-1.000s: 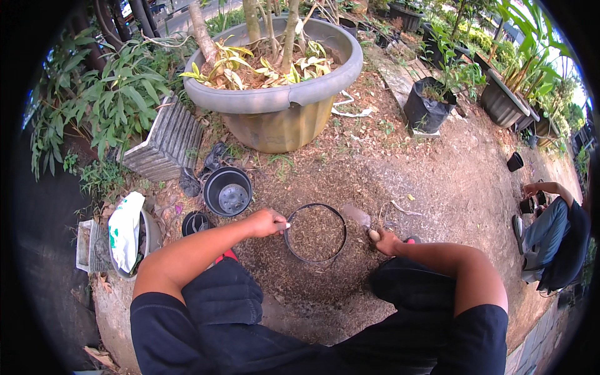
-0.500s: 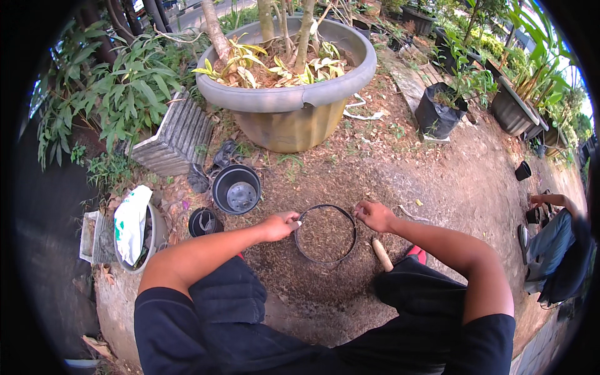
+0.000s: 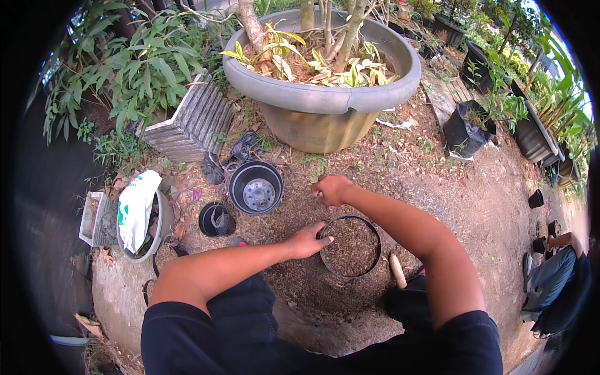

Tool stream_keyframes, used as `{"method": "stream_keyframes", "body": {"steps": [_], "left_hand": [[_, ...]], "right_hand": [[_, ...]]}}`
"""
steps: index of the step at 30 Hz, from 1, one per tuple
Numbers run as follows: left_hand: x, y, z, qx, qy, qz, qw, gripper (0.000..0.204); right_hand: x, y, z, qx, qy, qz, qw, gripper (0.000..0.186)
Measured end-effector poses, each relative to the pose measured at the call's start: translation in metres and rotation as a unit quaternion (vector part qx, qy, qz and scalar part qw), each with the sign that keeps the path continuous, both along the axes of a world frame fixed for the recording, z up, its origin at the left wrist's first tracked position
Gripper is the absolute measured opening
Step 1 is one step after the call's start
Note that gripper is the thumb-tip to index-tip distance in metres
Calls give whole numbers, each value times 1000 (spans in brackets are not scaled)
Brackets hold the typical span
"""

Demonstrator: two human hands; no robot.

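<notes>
My left hand (image 3: 307,241) grips the near-left rim of a round black pot (image 3: 379,250), thumb over the edge. Brown, crumbly soil-like material fills the pot almost to its rim. My right hand (image 3: 331,189) is off the rim, reaching across to the far left of it with curled fingers. Whatever those fingers hold, if anything, is too small to make out. Just beyond that hand sits an open black plastic pot (image 3: 256,187) with holes in its base. A pale wooden-handled tool (image 3: 397,270) lies to the right of the filled pot.
A smaller black pot (image 3: 217,220) and a grey planter (image 3: 164,228) with a white bag (image 3: 137,209) stand left. A huge grey planter (image 3: 325,100) with stems is ahead. Grooved concrete (image 3: 187,125) leans beside it. Another person (image 3: 556,275) sits far right.
My right hand has left the rim's right side and moved left, past the pot's far edge. The left hand still holds the rim. The whole view has shifted slightly.
</notes>
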State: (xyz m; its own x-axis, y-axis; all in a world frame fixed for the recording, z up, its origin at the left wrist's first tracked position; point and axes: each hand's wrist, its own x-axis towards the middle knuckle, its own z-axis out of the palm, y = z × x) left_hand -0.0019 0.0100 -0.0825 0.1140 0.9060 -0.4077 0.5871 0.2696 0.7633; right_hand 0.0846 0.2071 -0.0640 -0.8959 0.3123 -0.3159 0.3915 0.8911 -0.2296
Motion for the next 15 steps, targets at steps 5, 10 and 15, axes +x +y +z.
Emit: {"method": "stream_keyframes", "body": {"steps": [5,10,15], "left_hand": [[4,-9,-11,-22,-13,25,999,80],[-1,-9,-9,13,-10,19,1000,75],[-8,-4,-11,62,-76,24,995,64]], "right_hand": [[-85,1,-59,33,-106,42,993,32],[-133,-15,-104,70,-182,-78,978,34],[-133,-5,-129,72,-154,-75,983,36]]}}
